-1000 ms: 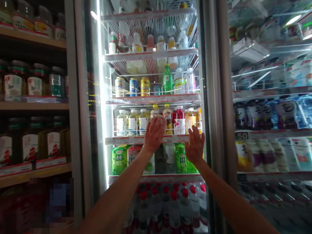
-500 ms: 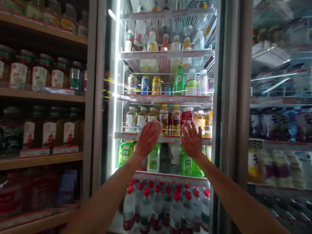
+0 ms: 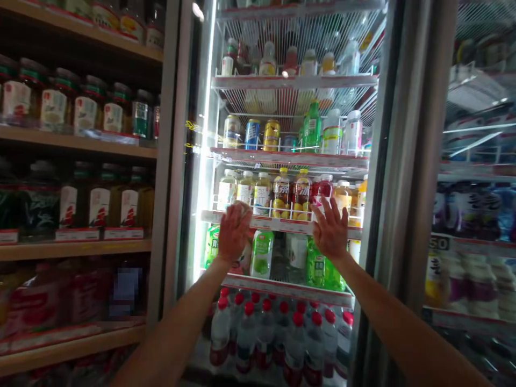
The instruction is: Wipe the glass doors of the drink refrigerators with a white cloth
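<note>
A glass door [image 3: 278, 255] of a lit drinks cooler stands in front of me. My left hand [image 3: 234, 234] is pressed flat toward the glass, a pale crumpled cloth [image 3: 245, 208] showing at its fingertips; the palm side is hidden. Further right, my right hand [image 3: 331, 230] has its fingers spread against the glass and holds nothing. Behind the hands is a shelf edge [image 3: 278, 224] with bottles of iced tea [image 3: 302, 193] and juice [image 3: 262, 192] above it. A green-capped bottle [image 3: 262, 255] shows between the hands, one shelf lower.
Wooden shelves [image 3: 76, 250] of bottled drinks run along the left. A metal door frame [image 3: 415, 161] stands on the right, with another glass-fronted cooler [image 3: 475, 242] beyond it. Red-capped bottles [image 3: 266, 328] fill the cooler's bottom. Several cans [image 3: 271, 135] stand on an upper shelf.
My left hand has slid left across the glass with the cloth. My right hand stays at about the same place on the door. The view has shifted slightly, moving the cooler rightward in it.
</note>
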The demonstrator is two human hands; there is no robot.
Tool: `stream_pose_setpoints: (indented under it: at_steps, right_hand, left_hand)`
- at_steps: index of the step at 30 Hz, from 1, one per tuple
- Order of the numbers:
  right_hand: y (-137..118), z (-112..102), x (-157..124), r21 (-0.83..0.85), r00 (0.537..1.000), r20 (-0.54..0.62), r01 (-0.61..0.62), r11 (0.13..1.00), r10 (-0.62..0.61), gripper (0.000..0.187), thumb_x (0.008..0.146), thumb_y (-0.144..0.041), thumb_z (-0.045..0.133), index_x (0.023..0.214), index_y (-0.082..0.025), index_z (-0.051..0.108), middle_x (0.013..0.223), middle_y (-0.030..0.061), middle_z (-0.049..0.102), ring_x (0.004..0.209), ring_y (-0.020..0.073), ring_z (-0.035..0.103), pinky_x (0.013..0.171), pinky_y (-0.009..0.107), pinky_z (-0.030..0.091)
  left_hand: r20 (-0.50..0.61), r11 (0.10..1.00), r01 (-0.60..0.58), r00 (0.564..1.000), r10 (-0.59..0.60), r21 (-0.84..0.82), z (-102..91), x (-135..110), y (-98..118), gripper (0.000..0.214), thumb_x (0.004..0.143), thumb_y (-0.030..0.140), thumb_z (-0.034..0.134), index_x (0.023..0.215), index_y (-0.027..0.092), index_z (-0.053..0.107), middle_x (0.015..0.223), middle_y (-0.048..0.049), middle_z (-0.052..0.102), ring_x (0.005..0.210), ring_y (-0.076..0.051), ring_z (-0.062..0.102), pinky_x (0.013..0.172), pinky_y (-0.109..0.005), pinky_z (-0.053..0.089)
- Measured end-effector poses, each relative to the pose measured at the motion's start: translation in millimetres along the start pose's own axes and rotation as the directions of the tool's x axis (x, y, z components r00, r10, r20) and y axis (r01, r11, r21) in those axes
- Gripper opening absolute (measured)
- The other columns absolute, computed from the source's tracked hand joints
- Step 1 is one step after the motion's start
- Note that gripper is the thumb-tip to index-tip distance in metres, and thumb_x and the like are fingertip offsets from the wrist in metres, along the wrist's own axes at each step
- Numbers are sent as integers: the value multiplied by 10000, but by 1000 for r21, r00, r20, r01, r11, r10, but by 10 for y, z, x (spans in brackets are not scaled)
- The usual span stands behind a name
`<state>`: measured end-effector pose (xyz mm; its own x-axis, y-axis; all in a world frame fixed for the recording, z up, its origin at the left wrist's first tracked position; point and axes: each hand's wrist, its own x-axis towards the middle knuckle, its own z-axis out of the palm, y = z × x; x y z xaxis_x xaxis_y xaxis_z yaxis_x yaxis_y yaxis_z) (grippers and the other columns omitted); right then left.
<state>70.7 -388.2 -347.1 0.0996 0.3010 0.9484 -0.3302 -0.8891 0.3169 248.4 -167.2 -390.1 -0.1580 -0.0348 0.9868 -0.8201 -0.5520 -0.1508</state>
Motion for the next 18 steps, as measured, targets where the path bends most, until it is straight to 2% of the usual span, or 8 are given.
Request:
stream_pose_setpoints:
  at_steps: [2, 4, 7, 9, 11, 13, 16, 18]
  right_hand:
    - [-7, -1, 3, -1, 1000, -3, -5, 1000, 5, 457, 884, -285, 386, 1337, -227, 406, 1457, 74, 339, 1380, 232, 207, 1105, 488, 138]
    - [-12, -3, 8, 3, 1000, -5, -13, 1000, 13, 452, 882, -283, 396, 1329, -225, 417, 1452, 76, 348, 1380, 235, 209, 1105, 486, 140]
    - [-8, -6, 8, 16, 1000, 2, -18, 1000, 18, 461, 878, -279, 401, 1337, -234, 405, 1458, 67, 338, 1382, 233, 204, 1104, 488, 142]
    - [0, -9, 4, 19, 1000, 3, -17, 1000, 17, 457, 877, -274, 398, 1332, -238, 409, 1454, 65, 346, 1380, 230, 209, 1101, 489, 146]
    - [5, -13, 2, 19, 1000, 3, -14, 1000, 14, 442, 875, -262, 393, 1315, -234, 429, 1445, 68, 363, 1378, 227, 219, 1098, 487, 154]
    - [5, -18, 1, 17, 1000, -2, -14, 1000, 14, 427, 874, -257, 391, 1297, -229, 449, 1437, 69, 376, 1375, 224, 228, 1098, 482, 158]
    - [-5, -20, 2, 11, 1000, -4, -20, 1000, 20, 417, 874, -264, 403, 1284, -223, 463, 1430, 69, 387, 1373, 222, 234, 1103, 474, 157]
    - [-14, -19, 4, 5, 1000, -3, -31, 1000, 31, 412, 872, -263, 409, 1278, -221, 469, 1430, 71, 387, 1373, 221, 235, 1106, 473, 156]
  left_hand:
    - [-107, 980, 196, 975, -192, 23, -68, -25, -211, 400, 889, 232, 405, 1283, 202, 468, 1476, -139, 270, 1378, -260, 203, 1084, -475, 266]
    - [-150, 963, 268, 953, -262, 18, -86, -55, -259, 411, 897, 236, 385, 1298, 169, 446, 1492, -157, 213, 1386, -266, 169, 1096, -487, 237]
    - [-96, 984, 179, 979, -178, 0, -16, -156, 6, 427, 888, 226, 408, 1313, 189, 428, 1494, -132, 226, 1396, -253, 128, 1107, -475, 230]
    - [-23, 998, 55, 998, -56, -30, 32, -269, 232, 424, 868, 207, 446, 1290, 249, 457, 1474, -83, 295, 1389, -232, 167, 1106, -443, 256]
    - [68, 993, -86, 994, 91, -79, 23, -400, 314, 437, 850, 179, 467, 1269, 304, 476, 1446, -41, 358, 1376, -216, 215, 1105, -422, 273]
    - [102, 988, -119, 986, 129, -99, -53, -515, 190, 448, 846, 169, 466, 1265, 328, 476, 1442, -20, 366, 1365, -205, 249, 1098, -405, 292]
    - [-1, 997, 66, 998, -66, -28, -201, -581, -203, 463, 868, 177, 424, 1321, 274, 415, 1498, -53, 242, 1381, -211, 203, 1108, -424, 271]
    - [-100, 978, 208, 974, -205, 13, -240, -547, -364, 489, 884, 177, 388, 1368, 223, 341, 1522, -87, 142, 1398, -218, 130, 1130, -458, 206]
